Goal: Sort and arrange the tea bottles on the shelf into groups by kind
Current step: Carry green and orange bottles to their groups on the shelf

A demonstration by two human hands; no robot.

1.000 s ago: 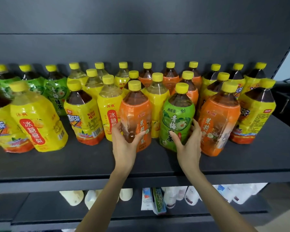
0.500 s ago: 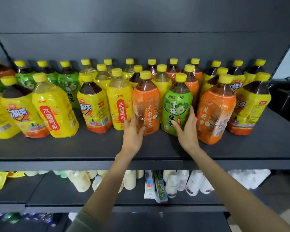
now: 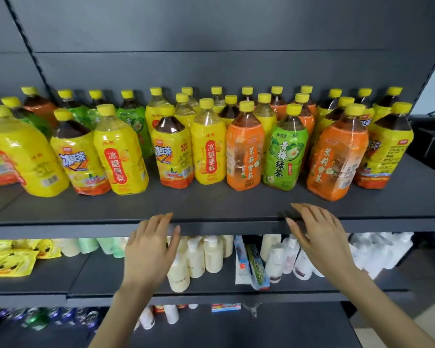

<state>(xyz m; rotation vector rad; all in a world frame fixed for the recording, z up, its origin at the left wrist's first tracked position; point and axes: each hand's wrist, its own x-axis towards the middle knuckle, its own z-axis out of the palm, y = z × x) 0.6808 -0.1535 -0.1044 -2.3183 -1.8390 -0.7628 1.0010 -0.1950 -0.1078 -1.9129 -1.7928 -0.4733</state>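
Several tea bottles with yellow caps stand mixed on a dark shelf (image 3: pixel 211 204). In the front row an orange-label bottle (image 3: pixel 245 151) stands beside a green-label bottle (image 3: pixel 284 151), with another orange one (image 3: pixel 337 156) to the right. To the left stand a yellow pear-drink bottle (image 3: pixel 209 149) and a red-tea bottle (image 3: pixel 172 151). My left hand (image 3: pixel 151 247) hangs open in front of the shelf's front edge, holding nothing. My right hand (image 3: pixel 317 234) is also open at the edge, below the green bottle, touching no bottle.
The shelf below holds cream lotion bottles (image 3: pixel 194 257), toothpaste boxes (image 3: pixel 251 264), white bottles (image 3: pixel 377 254) and yellow packets (image 3: pixel 8 259). A lower shelf carries dark bottles (image 3: pixel 40 317) at the left. Sloping shelf uprights frame both sides.
Both hands let go of the orange and green bottles and drew back toward me, down to the shelf's front edge. The view pulled back and shows more of the lower shelves.
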